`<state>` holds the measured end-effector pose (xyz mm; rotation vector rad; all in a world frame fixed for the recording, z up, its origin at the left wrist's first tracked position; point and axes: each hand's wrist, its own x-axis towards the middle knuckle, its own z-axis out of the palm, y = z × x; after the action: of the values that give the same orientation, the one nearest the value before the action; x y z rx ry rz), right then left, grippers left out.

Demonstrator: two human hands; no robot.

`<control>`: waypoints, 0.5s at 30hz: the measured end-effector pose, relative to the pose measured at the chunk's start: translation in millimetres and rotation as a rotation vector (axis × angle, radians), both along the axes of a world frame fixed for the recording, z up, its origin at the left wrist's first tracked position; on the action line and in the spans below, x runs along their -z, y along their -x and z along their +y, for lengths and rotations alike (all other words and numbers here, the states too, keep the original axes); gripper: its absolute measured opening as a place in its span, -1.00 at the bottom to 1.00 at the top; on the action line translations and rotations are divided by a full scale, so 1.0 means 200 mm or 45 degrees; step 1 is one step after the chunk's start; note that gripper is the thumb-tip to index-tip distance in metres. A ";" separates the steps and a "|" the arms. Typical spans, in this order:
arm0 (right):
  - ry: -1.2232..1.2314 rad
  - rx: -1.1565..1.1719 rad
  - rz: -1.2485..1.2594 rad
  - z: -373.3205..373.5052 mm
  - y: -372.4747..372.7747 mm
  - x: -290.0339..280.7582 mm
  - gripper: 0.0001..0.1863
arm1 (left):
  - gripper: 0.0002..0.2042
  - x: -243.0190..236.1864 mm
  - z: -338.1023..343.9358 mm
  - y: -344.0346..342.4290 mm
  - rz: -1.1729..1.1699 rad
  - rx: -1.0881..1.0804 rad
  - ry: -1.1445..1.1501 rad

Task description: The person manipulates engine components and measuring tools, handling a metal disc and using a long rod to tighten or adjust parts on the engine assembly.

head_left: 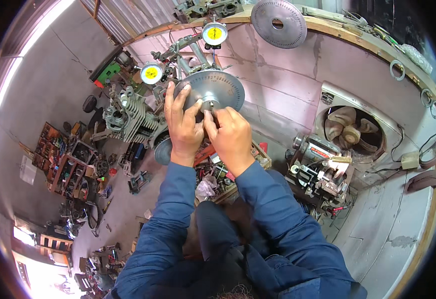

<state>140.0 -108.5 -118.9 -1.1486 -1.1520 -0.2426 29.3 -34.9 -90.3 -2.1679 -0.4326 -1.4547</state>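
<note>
A grey metal disc with graduated markings (228, 85) is mounted on an engine assembly, with a hub and small bolt (211, 103) at its centre. My left hand (183, 132) rests fingertips on the disc’s left side and hub. My right hand (231, 137) has its thumb and bent fingers pinched at the central bolt. Two yellow-faced dial gauges (151, 74) stand on metal brackets behind and left of the disc. A finned engine (133, 122) is left of my hands, with another round metal plate (162, 152) below it.
A wooden shelf holds another marked disc (278, 35) and metal parts. A small machine (318, 169) stands at right below a fan (350, 132). A crate of tools (220, 182) lies below my hands. Cluttered parts and tool boxes (63, 164) line the left wall.
</note>
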 end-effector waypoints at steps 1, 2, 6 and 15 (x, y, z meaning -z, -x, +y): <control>0.027 0.022 -0.006 0.00 0.00 0.00 -0.84 | -0.68 -0.01 -0.01 -0.01 0.006 0.000 -0.003; 0.006 0.014 0.009 -0.01 -0.02 0.00 -0.86 | -0.68 -0.01 -0.01 -0.02 0.000 0.005 -0.002; -0.181 0.029 0.024 0.00 -0.07 -0.05 -0.82 | -0.67 -0.01 -0.01 -0.03 -0.004 0.017 0.004; -0.120 0.121 -0.119 0.01 -0.04 -0.07 -0.87 | -0.70 -0.01 -0.02 -0.05 -0.057 -0.006 0.017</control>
<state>147.3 -106.3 -105.5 -1.1195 -1.1570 -0.4229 38.9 -39.1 -89.1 -2.1470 -0.4644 -1.5042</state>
